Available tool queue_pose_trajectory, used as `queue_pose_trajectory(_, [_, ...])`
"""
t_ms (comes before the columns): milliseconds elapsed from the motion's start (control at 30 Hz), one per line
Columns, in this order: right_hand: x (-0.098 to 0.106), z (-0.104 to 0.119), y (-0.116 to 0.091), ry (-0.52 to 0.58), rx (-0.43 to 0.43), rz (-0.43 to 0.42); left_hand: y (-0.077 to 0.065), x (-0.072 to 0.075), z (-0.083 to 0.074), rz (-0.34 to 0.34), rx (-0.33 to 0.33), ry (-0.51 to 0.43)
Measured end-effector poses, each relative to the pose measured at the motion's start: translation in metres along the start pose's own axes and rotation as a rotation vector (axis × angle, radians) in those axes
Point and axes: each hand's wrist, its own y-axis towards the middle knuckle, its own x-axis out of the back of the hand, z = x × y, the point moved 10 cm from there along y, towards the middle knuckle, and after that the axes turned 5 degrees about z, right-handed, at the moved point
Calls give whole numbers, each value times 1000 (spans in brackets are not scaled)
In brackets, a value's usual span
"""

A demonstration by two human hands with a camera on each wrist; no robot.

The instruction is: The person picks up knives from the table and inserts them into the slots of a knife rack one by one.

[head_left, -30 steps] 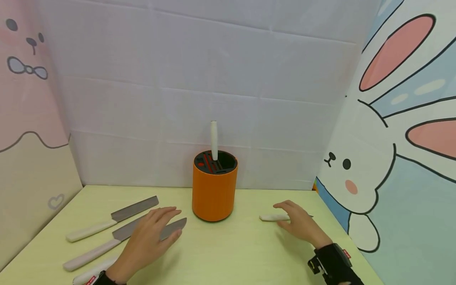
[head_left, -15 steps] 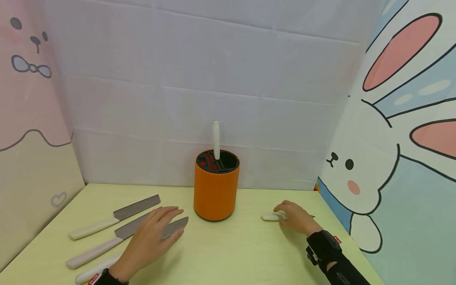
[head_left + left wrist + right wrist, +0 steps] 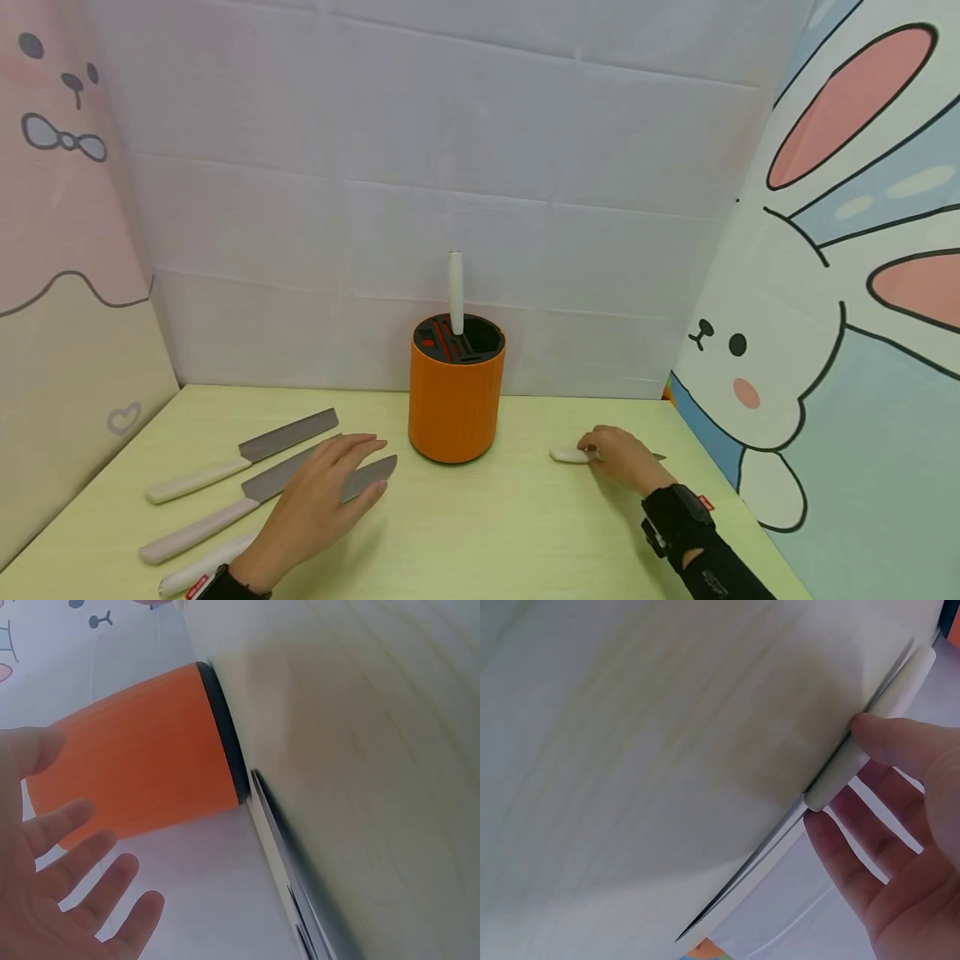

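Note:
My right hand (image 3: 621, 460) pinches the white handle of a small knife (image 3: 567, 456) lying on the table at the right. In the right wrist view, the thumb is on one side of the handle (image 3: 906, 684) and the fingers are on the other, with the narrow blade (image 3: 742, 871) bare. My left hand (image 3: 321, 500) holds nothing; its fingers are spread above three larger knives with pale handles. The farthest has a broad rectangular blade (image 3: 292, 435). Behind it lies a second knife (image 3: 198, 531), and the nearest knife (image 3: 367, 478) is partly covered by the hand.
An orange round knife block (image 3: 456, 408) with a black slotted top stands at the table's back middle. One white handle (image 3: 456, 293) sticks up from it. A white cloth (image 3: 300, 208) hangs behind, with printed panels at both sides. The pale yellow table (image 3: 465, 533) lies beneath.
My right hand has closed its thumb and fingers on the small knife's handle, which still lies in the same place. My left hand has hardly moved; the head view shifted slightly.

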Motion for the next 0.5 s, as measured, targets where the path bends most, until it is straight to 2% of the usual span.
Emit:
queue_pose_trajectory(300, [2,6,-3,-4,47,-9,-1,-3,4,13,29,-48])
queue_pose_trajectory(500, [16,20,-3,-13,85,-56,-2,-5,5,18,38,-75])
